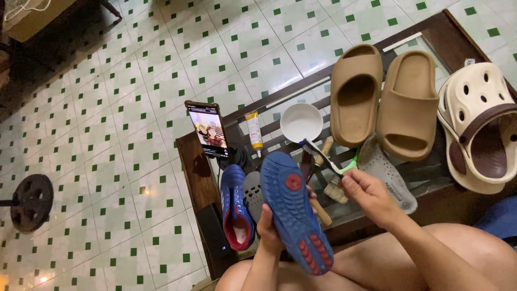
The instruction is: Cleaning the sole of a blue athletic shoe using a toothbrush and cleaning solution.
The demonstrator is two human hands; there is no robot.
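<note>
My left hand (267, 229) grips a blue shoe (295, 210) with its sole turned up, showing red studs and a red round patch. My right hand (366, 193) holds a toothbrush (323, 156) by its green handle, its bristle end pointing toward a white bowl (301, 122). The brush head hovers just past the shoe's toe. A second blue shoe (236, 207) with a red lining lies on the table beside a grey insole (252, 195).
On the glass table (425, 175) lie two tan slides (355, 91) (407, 105), a cream clog (482, 126), another grey insole (385, 171), a wooden-handled brush (329, 186), a yellow-capped tube (253, 129) and a propped phone (207, 129). A weight plate (31, 202) sits on the tiled floor.
</note>
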